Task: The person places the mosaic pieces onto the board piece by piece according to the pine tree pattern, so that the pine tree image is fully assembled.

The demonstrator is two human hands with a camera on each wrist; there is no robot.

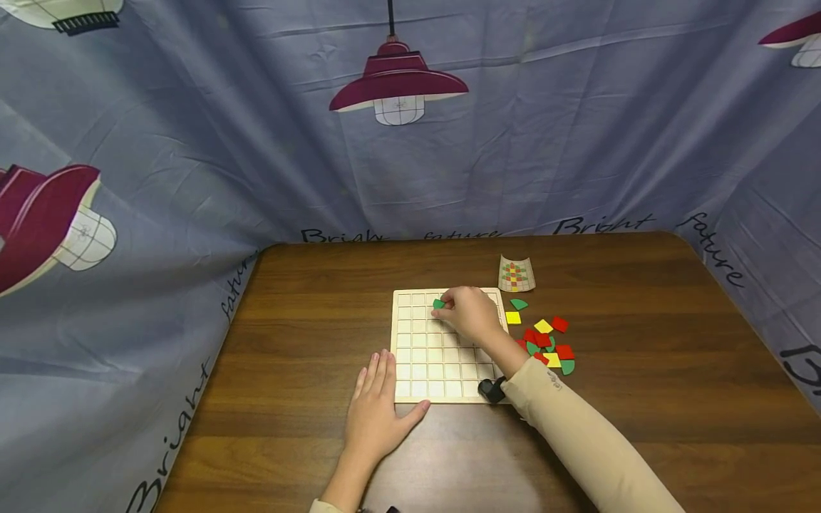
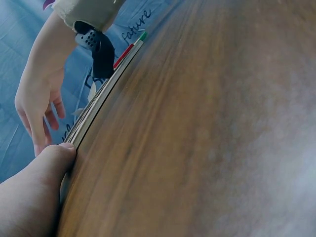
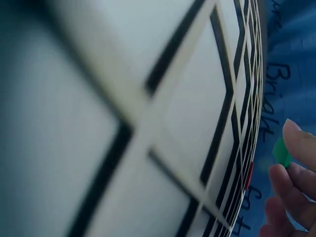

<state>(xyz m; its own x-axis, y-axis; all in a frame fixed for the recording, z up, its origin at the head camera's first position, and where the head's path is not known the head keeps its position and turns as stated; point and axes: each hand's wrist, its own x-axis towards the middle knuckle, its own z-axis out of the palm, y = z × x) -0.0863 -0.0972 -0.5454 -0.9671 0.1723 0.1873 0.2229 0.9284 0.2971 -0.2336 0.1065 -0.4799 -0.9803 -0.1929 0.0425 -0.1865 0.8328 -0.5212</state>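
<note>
My right hand [image 1: 474,313] pinches a small green quarter-round tile [image 1: 438,304] between thumb and fingertips over the upper part of a pale gridded wooden board [image 1: 420,372]. In the right wrist view the green tile [image 3: 282,153] shows between the thumb and fingers, and a red tile [image 3: 249,175] appears at the board's far side. With fingers straight, my left hand [image 1: 374,424] rests at the board's lower left corner, its thumb along the near edge. The left wrist view catches the thumb [image 2: 44,170] touching the board's edge [image 2: 101,101].
Right of the board lie loose red, yellow and green tiles, among them a red tile [image 1: 560,324], a yellow tile [image 1: 513,318] and a green tile [image 1: 519,304]. A curled pattern card [image 1: 516,275] stands behind them. The brown wooden table [image 1: 308,342] meets a blue-grey curtain [image 1: 276,142].
</note>
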